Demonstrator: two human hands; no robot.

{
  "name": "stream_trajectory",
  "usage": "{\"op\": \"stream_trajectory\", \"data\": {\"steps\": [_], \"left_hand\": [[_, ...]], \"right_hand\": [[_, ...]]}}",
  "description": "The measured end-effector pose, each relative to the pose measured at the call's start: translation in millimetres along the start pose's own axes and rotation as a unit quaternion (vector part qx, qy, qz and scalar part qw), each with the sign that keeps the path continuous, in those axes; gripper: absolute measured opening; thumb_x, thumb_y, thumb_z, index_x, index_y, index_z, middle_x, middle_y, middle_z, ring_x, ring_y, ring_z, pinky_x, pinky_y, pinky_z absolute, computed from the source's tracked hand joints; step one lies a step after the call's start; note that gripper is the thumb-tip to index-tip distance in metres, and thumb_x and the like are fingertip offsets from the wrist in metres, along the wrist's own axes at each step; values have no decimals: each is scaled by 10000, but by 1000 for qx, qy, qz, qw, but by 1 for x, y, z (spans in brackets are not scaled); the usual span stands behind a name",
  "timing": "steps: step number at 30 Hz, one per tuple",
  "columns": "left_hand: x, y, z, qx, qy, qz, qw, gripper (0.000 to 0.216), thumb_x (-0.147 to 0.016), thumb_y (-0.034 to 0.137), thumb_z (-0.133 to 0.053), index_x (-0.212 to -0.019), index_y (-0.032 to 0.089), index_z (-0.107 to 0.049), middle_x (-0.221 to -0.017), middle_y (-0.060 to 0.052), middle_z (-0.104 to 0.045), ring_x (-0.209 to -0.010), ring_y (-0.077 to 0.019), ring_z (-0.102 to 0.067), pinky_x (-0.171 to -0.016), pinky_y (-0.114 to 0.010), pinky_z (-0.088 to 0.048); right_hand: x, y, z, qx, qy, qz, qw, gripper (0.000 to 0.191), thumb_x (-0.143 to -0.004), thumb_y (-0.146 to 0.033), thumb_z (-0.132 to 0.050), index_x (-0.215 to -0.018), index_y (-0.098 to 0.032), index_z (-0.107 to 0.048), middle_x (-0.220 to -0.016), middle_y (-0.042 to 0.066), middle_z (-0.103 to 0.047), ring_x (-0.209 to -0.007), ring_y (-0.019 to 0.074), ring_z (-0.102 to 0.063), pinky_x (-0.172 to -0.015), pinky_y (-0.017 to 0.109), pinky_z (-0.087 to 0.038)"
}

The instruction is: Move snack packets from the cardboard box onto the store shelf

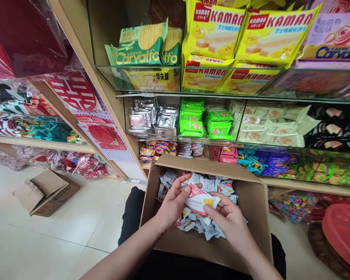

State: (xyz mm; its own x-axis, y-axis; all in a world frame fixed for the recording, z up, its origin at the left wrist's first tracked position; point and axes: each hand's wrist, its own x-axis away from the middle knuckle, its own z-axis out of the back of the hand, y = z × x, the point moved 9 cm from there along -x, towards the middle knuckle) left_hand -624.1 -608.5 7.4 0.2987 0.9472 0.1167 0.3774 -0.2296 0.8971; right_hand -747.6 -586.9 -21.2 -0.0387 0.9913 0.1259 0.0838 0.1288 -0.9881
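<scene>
An open cardboard box (251, 217) rests on my lap, filled with several small white and pink snack packets (210, 186). Both hands are inside the box. My left hand (173, 202) and my right hand (227, 219) pinch one small packet (200, 200) between them; it is white and pink with a yellow picture. The left fingers grip its left end and the right fingers its lower right edge.
Glass-fronted shelves ahead hold yellow Kaman packs (212, 31), green Carvalfo packs (140, 46), silver packets (151, 116) and green packets (204, 120). A second open carton (46, 192) lies on the tiled floor at left. A red basket (344, 233) stands at right.
</scene>
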Motion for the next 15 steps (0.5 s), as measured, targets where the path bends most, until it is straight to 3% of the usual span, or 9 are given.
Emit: {"op": "stream_trajectory", "data": {"steps": [2, 3, 5, 7, 10, 12, 15], "left_hand": [[-3, 25, 10, -201, 5, -84, 976, 334, -816, 299, -442, -1140, 219, -433, -1075, -77, -587, -992, -205, -543, -885, -385, -391], [-5, 41, 15, -317, 9, -134, 939, 316, -812, 306, -447, -1113, 217, -474, -1119, -77, -564, -1059, -204, -498, -937, -377, -348], [-15, 66, 24, -523, 15, -208, 826, 309, -803, 326, -449, -1078, 206, -522, -1188, -87, -515, -1144, -208, -416, -997, -372, -273], [-33, 80, 38, -659, 19, -215, 720, 379, -784, 386, -458, -1103, 189, -509, -1234, -113, -470, -1162, -231, -388, -985, -392, -276], [-63, 76, 57, -773, -33, -147, 616, 494, -747, 520, -442, -1095, 178, -518, -1132, -120, -547, -1047, -254, -486, -872, -384, -370], [-74, 68, 63, -812, -68, -108, 569, 533, -747, 589, -368, -1031, 179, -555, -990, -105, -612, -923, -247, -550, -759, -354, -414], [-78, 62, 65, -850, -63, -83, 517, 609, -742, 652, -254, -919, 178, -592, -864, -98, -628, -810, -236, -578, -653, -323, -408]], "right_hand": [[-3, -20, 18, 108, 46, 76, 990, 375, -710, -380, -596, -1005, -173, -490, -813, 65, -633, -691, 174, -592, -606, 294, -480], [-5, -34, 29, 177, 84, 124, 973, 358, -721, -378, -582, -1005, -179, -493, -832, 64, -629, -705, 178, -589, -621, 300, -474], [-12, -64, 46, 321, 145, 205, 913, 308, -742, -366, -555, -990, -192, -502, -890, 65, -617, -742, 188, -584, -657, 314, -454], [-31, -83, 49, 444, 141, 240, 852, 247, -772, -335, -515, -975, -194, -500, -923, 65, -608, -759, 195, -582, -666, 316, -435], [-82, -82, 41, 572, 54, 198, 794, 206, -797, -259, -466, -988, -184, -483, -917, 67, -615, -769, 209, -589, -642, 302, -420], [-119, -70, 39, 627, 15, 134, 767, 224, -792, -223, -461, -1011, -178, -478, -921, 75, -621, -814, 221, -586, -653, 298, -410], [-171, -47, 38, 662, -5, 59, 747, 237, -760, -174, -495, -995, -155, -511, -909, 109, -631, -840, 233, -586, -653, 295, -401]]}}
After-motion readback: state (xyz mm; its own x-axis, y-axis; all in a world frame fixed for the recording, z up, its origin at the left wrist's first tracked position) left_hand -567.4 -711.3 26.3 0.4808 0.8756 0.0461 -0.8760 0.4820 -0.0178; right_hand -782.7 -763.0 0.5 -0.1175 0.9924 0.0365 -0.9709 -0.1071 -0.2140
